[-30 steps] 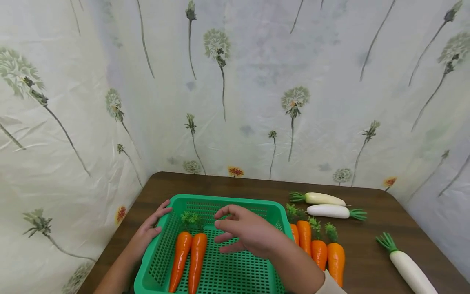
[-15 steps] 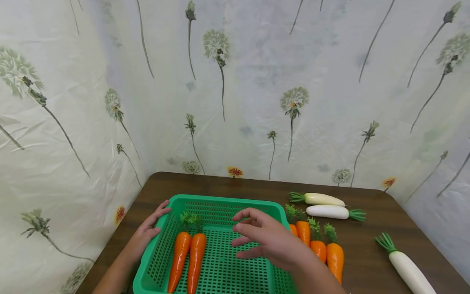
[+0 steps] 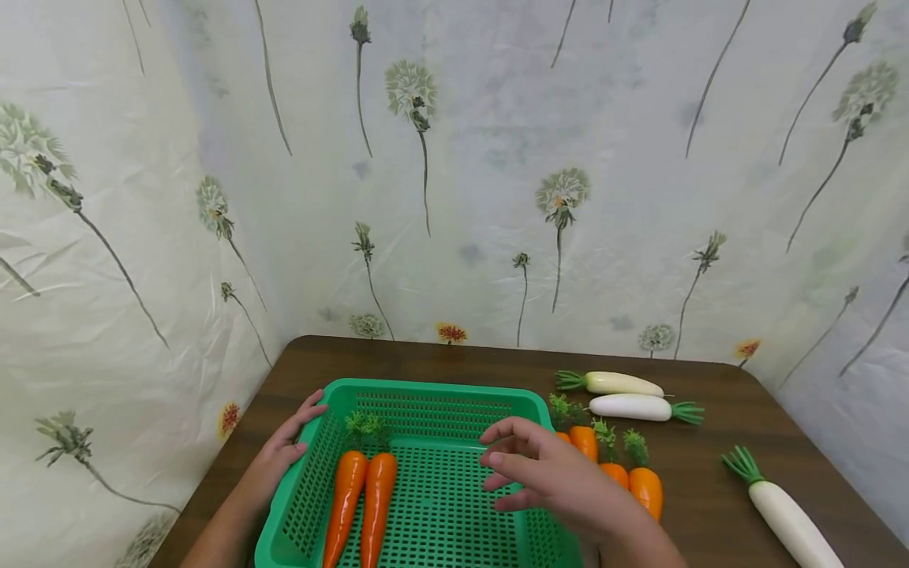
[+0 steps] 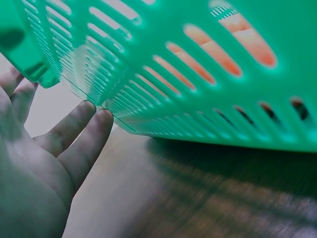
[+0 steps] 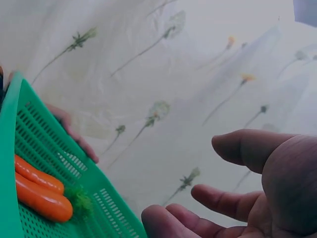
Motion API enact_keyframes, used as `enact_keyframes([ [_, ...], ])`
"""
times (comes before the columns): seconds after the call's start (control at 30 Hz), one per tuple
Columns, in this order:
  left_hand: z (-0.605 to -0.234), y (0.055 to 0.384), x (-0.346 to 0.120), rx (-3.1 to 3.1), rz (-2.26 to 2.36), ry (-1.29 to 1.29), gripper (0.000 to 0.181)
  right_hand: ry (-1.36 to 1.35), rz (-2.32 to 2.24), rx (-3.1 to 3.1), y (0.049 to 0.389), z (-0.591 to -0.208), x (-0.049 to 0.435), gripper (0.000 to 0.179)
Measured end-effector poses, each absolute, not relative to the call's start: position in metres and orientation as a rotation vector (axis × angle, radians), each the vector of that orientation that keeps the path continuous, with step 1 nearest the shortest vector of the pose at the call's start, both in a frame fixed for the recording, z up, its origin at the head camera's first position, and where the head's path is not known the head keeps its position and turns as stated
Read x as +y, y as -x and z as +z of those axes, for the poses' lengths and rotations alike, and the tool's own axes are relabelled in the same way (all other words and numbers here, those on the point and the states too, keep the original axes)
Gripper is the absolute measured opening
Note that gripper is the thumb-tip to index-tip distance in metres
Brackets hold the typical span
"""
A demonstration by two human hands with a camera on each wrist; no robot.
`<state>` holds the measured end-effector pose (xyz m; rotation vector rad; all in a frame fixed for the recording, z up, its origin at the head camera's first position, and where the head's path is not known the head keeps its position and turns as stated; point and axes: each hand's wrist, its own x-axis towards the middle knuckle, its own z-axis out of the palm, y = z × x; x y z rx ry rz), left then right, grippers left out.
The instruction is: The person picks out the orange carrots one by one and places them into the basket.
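Observation:
Two orange carrots (image 3: pixel 379 505) with leafy green tops lie side by side in the left part of a green plastic basket (image 3: pixel 426 388). My left hand (image 3: pixel 273 465) rests at the basket's left side. In the left wrist view, its straight fingers (image 4: pixel 89 144) touch the slotted outer wall. Over the basket's right side hovers my right hand (image 3: pixel 547 473), fingers spread and loosely bent, holding nothing. Right of the basket lie several more carrots (image 3: pixel 645 491), partly hidden by the basket and my right forearm.
A pair of white radishes (image 3: pixel 632 407) with green tops lies behind the loose carrots. Another white radish (image 3: pixel 791 517) is at the right of the dark wooden table (image 3: pixel 710 442). A flower-patterned curtain (image 3: pixel 469 197) hangs behind the table.
My right hand has moved right, from above the basket's middle toward its right rim, fingers still loose. My left hand stays at the left side. The two carrots inside stay put.

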<state>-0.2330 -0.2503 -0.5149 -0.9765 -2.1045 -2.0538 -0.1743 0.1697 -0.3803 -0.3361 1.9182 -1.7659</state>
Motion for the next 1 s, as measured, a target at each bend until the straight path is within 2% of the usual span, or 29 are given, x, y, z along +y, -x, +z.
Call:
enact_keyframes([
  [0.37, -0.514, 0.234, -0.252, -2.138, -2.004, 0.978, 0.05, 0.303, -1.763, 1.963, 0.174, -0.389, 0.201, 0.046],
  [1.0, -0.517, 0.234, -0.251, -2.109, -2.021, 1.01, 0.049, 0.063, -1.662, 2.336, 0.179, -0.407, 0.234, 0.049],
])
